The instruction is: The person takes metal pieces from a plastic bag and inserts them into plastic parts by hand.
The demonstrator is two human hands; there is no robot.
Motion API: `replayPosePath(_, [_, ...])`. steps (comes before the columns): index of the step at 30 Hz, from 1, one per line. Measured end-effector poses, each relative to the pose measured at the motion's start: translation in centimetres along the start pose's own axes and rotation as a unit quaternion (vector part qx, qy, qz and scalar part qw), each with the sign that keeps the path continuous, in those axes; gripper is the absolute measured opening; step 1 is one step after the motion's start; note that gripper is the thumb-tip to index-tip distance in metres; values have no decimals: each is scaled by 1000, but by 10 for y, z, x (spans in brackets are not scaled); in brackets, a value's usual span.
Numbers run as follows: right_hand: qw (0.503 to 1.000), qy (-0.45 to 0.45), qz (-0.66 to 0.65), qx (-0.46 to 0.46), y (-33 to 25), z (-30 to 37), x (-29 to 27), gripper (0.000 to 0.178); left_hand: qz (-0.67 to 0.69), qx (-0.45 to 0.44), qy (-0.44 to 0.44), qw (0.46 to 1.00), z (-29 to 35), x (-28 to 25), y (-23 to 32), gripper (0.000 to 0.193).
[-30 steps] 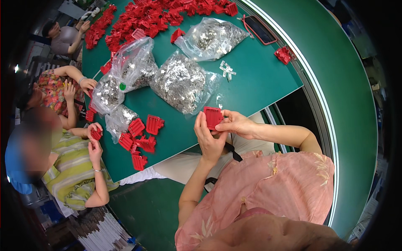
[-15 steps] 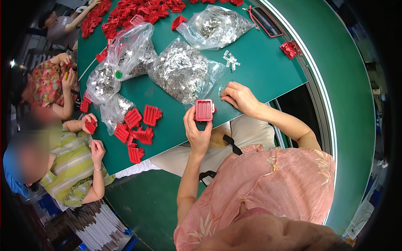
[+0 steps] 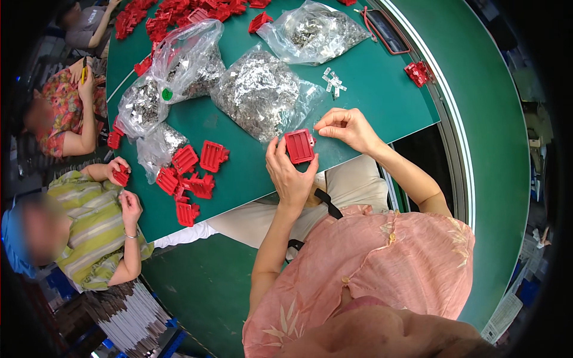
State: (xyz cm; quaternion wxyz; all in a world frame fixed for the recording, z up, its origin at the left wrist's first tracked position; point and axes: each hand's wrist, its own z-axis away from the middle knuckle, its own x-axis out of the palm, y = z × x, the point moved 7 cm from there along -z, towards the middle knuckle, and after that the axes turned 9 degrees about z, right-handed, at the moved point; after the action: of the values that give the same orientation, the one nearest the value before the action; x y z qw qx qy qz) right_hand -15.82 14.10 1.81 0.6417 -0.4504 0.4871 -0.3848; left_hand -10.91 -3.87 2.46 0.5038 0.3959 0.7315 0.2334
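Note:
A red plastic housing (image 3: 299,147) with long slots in its face is gripped by my left hand (image 3: 289,180), fingers along one side and thumb at the other. It is held just over the near table edge, slightly tilted. My right hand (image 3: 351,131) is beside the housing's right side, thumb and fingertips pinched together; anything between them is too small to make out. Behind that hand lies a little pile of small metal plates (image 3: 335,83). A clear bag full of small metal pieces (image 3: 256,95) rests just beyond my left hand.
More clear bags of metal parts (image 3: 313,33) stand on the green table (image 3: 382,89). Loose red housings (image 3: 200,185) lie at left, with a large heap (image 3: 179,18) at the far side. A phone (image 3: 388,31) is at far right. A co-worker in a striped shirt (image 3: 89,221) sits left.
My left hand has shifted slightly right and turned the housing to a tilt. My right hand's fingertips have come closer to its side. The co-workers' hands have moved a little.

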Motion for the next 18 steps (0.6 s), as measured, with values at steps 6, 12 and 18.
replayPosePath(6, [990,16,-121,72,8,1,0,16,110,3,-21,994,-7,2,-4,69])
replayPosePath(12, [1000,7,22,21,-4,7,4,15,142,5,-15,990,-7,2,0,67])
replayPosePath(18, [998,30,42,-23,-9,8,9,14,138,36,-7,990,-8,3,4,67])
